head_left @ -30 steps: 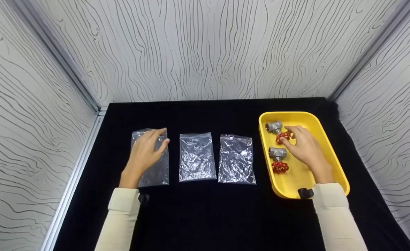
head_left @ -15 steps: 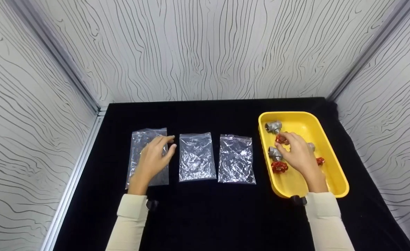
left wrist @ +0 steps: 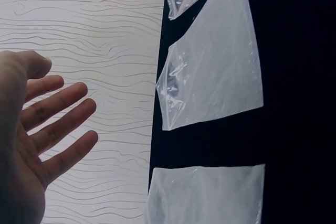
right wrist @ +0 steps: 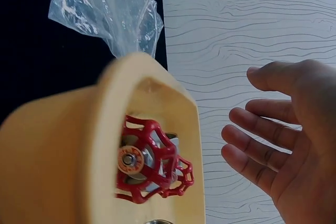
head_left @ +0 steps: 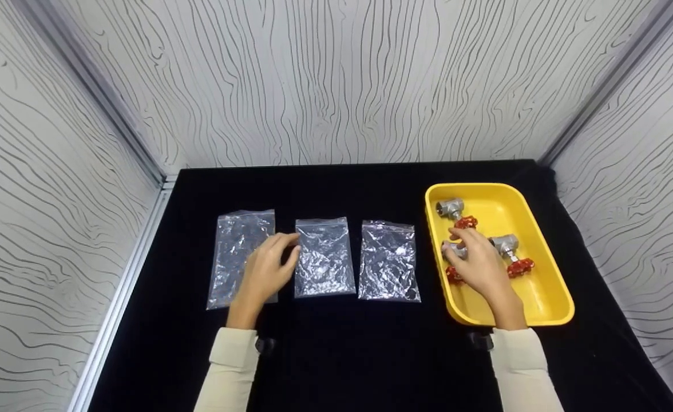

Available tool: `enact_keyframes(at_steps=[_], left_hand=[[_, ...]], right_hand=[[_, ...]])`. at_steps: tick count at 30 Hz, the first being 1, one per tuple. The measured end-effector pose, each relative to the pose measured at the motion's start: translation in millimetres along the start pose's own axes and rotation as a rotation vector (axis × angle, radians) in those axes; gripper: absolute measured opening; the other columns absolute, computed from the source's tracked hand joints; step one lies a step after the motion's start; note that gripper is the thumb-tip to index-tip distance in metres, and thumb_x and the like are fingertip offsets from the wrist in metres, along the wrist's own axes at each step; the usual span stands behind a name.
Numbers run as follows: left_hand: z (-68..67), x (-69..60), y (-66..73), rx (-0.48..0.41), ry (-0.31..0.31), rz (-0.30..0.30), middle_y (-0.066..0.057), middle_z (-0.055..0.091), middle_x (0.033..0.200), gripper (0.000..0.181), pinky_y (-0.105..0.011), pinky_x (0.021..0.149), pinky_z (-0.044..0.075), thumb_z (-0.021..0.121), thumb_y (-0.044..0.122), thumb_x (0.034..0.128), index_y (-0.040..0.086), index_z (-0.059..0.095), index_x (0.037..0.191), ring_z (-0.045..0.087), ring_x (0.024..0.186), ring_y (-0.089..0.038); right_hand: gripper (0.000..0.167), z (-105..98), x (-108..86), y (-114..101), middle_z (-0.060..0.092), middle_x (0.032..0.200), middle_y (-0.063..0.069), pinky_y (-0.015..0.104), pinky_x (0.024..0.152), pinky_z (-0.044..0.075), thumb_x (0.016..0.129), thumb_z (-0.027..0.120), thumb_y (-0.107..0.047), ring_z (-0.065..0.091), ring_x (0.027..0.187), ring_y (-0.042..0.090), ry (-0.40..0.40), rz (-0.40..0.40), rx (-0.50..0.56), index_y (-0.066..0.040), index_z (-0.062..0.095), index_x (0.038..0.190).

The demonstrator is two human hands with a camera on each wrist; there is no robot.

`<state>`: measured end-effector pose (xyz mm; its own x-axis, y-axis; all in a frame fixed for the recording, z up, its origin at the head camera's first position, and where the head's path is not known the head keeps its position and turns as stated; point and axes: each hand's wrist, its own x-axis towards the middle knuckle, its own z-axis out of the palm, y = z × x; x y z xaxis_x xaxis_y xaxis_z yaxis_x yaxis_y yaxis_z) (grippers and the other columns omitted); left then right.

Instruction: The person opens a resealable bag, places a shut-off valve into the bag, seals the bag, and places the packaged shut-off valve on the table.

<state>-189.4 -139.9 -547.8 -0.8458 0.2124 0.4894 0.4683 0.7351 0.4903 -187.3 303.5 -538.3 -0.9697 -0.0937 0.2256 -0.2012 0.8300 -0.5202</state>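
Observation:
My right hand point(head_left: 481, 266) hovers over the yellow tray point(head_left: 542, 312), fingers loosely bent and holding nothing. Below it, partly hidden, lies a gate valve point(head_left: 454, 277) with a red handwheel. Another valve point(head_left: 450, 207) lies toward the tray's far left corner, and a third valve point(head_left: 505, 244) rests right of the hand. In the right wrist view a red handwheel point(right wrist: 163, 166) shows inside the tray wall. My left hand point(head_left: 268, 269) hangs above the right side of the left clear zip bag point(head_left: 230, 257), its fingers relaxed and empty, close to the middle zip bag point(head_left: 325, 260).
A third zip bag point(head_left: 388, 260) lies flat between the middle bag and the tray. Black cloth point(head_left: 348, 355) covers the table. Patterned white panels point(head_left: 325, 80) stand at the back and both sides.
My left hand has moved right and nearer to me, uncovering more of the left bag. My right hand has shifted left and nearer over the tray, leaving the far and right valves visible.

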Motion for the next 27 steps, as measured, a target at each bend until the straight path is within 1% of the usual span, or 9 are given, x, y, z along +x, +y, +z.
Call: enact_keyframes(at_steps=[3, 6, 10, 12, 14, 18, 21, 24, 27], left_hand=[[4.1, -2.8, 2.6, -0.013, 0.006, 0.003, -0.007, 0.078, 0.109, 0.026, -0.043, 0.089, 0.063, 0.072, 0.016, 0.1001, 0.006, 0.075, 0.123, 0.075, 0.101, -0.026], [7.6, -5.8, 5.6, -0.023, 0.01, 0.002, -0.006, 0.078, 0.107, 0.026, -0.042, 0.087, 0.064, 0.072, 0.016, 0.0999, 0.005, 0.075, 0.123, 0.075, 0.098, -0.025], [13.1, -9.7, 10.0, -0.029, 0.009, -0.002, -0.005, 0.078, 0.106, 0.025, -0.041, 0.087, 0.064, 0.071, 0.015, 0.0999, 0.006, 0.076, 0.123, 0.075, 0.097, -0.023], [16.4, -11.4, 12.3, -0.039, 0.007, -0.004, -0.004, 0.078, 0.106, 0.024, -0.04, 0.087, 0.063, 0.071, 0.015, 0.0998, 0.007, 0.075, 0.122, 0.075, 0.098, -0.022], [19.2, -13.0, 14.8, -0.051, 0.007, -0.005, -0.004, 0.078, 0.106, 0.023, -0.04, 0.086, 0.063, 0.072, 0.014, 0.0999, 0.006, 0.075, 0.122, 0.074, 0.097, -0.022], [26.3, -15.5, 20.1, -0.06, 0.003, -0.009, -0.003, 0.077, 0.105, 0.023, -0.039, 0.084, 0.063, 0.072, 0.014, 0.1001, 0.008, 0.075, 0.122, 0.074, 0.096, -0.02], [32.1, -17.3, 24.6, -0.053, 0.0, -0.017, -0.001, 0.078, 0.105, 0.023, -0.039, 0.087, 0.063, 0.072, 0.016, 0.1, 0.01, 0.076, 0.122, 0.074, 0.097, -0.019], [37.9, -18.6, 29.2, -0.067, -0.009, -0.022, -0.001, 0.078, 0.106, 0.024, -0.038, 0.088, 0.063, 0.071, 0.017, 0.1001, 0.01, 0.076, 0.122, 0.074, 0.098, -0.018], [43.9, -19.1, 33.5, -0.095, -0.028, -0.024, -0.002, 0.078, 0.109, 0.025, -0.037, 0.09, 0.063, 0.071, 0.017, 0.1005, 0.009, 0.075, 0.124, 0.075, 0.099, -0.018]], right_hand=[[0.043, 2.5, -3.0, -1.7, 0.068, 0.13, 0.022, 0.06, 0.098, 0.055, 0.102, 0.071, -0.02, 0.066, 0.113, 0.041, -0.001, 0.005, 0.013, 0.001, 0.064, 0.139], [0.043, 6.3, -6.7, -3.7, 0.07, 0.126, 0.022, 0.06, 0.098, 0.054, 0.1, 0.073, -0.018, 0.066, 0.112, 0.042, 0.026, -0.002, 0.026, 0.002, 0.065, 0.137], [0.039, 12.0, -12.0, -6.4, 0.072, 0.114, 0.02, 0.056, 0.09, 0.056, 0.098, 0.077, -0.015, 0.068, 0.1, 0.037, 0.085, -0.024, 0.044, 0.003, 0.068, 0.132], [0.038, 14.8, -14.2, -7.8, 0.072, 0.108, 0.018, 0.053, 0.085, 0.056, 0.097, 0.078, -0.013, 0.068, 0.095, 0.034, 0.1, -0.029, 0.053, 0.003, 0.069, 0.13], [0.038, 18.2, -16.7, -9.2, 0.072, 0.106, 0.016, 0.051, 0.083, 0.056, 0.096, 0.078, -0.013, 0.068, 0.093, 0.031, 0.107, -0.026, 0.059, 0.003, 0.07, 0.13], [0.038, 23.5, -21.0, -12.5, 0.072, 0.109, 0.017, 0.048, 0.081, 0.059, 0.097, 0.078, -0.012, 0.07, 0.093, 0.032, 0.103, -0.009, 0.084, 0.003, 0.069, 0.131], [0.039, 27.4, -23.5, -15.7, 0.072, 0.112, 0.018, 0.047, 0.08, 0.062, 0.097, 0.078, -0.012, 0.071, 0.096, 0.033, 0.098, 0.004, 0.105, 0.003, 0.069, 0.132], [0.039, 31.4, -26.1, -19.9, 0.072, 0.116, 0.016, 0.045, 0.081, 0.063, 0.097, 0.077, -0.011, 0.072, 0.097, 0.032, 0.098, 0.006, 0.113, 0.001, 0.069, 0.133], [0.039, 36.1, -28.6, -23.0, 0.072, 0.119, 0.015, 0.045, 0.081, 0.062, 0.097, 0.077, -0.01, 0.071, 0.095, 0.029, 0.1, 0.006, 0.111, 0.0, 0.069, 0.134]])
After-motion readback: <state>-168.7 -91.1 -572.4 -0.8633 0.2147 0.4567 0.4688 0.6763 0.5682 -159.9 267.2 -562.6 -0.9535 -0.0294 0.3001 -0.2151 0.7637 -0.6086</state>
